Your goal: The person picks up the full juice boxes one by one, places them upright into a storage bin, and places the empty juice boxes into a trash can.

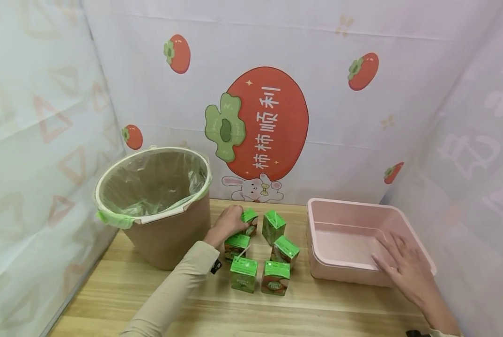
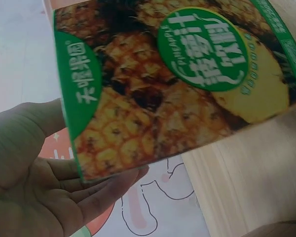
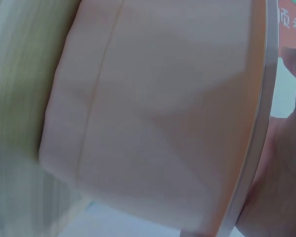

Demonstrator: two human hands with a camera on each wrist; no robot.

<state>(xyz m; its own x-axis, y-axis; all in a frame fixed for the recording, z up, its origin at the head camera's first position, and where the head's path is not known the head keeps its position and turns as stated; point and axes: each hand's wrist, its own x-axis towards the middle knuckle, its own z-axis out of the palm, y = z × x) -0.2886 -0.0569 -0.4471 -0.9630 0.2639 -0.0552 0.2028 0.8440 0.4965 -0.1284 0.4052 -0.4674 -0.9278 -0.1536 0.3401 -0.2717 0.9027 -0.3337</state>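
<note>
Several green-topped juice boxes [image 1: 275, 277] stand on the wooden table between a lined bin and a pink basket. My left hand [image 1: 229, 223] reaches over to the back-left juice box [image 1: 250, 223], fingertips at its upper left side. In the left wrist view, a pineapple juice box [image 2: 187, 74] fills the top and hides the ends of the left hand's [image 2: 49, 168] thumb and some fingers, so a grip does not show. My right hand [image 1: 403, 267] lies spread over the near right rim of the pink basket [image 1: 361, 265], fingers pointing inside.
A brown bin [image 1: 171, 238] with a clear plastic liner [image 1: 142, 206] stands left of my left forearm. One juice box has a straw [image 1: 244, 251] sticking up. White printed cloth [image 1: 352, 154] encloses the table at the back and sides.
</note>
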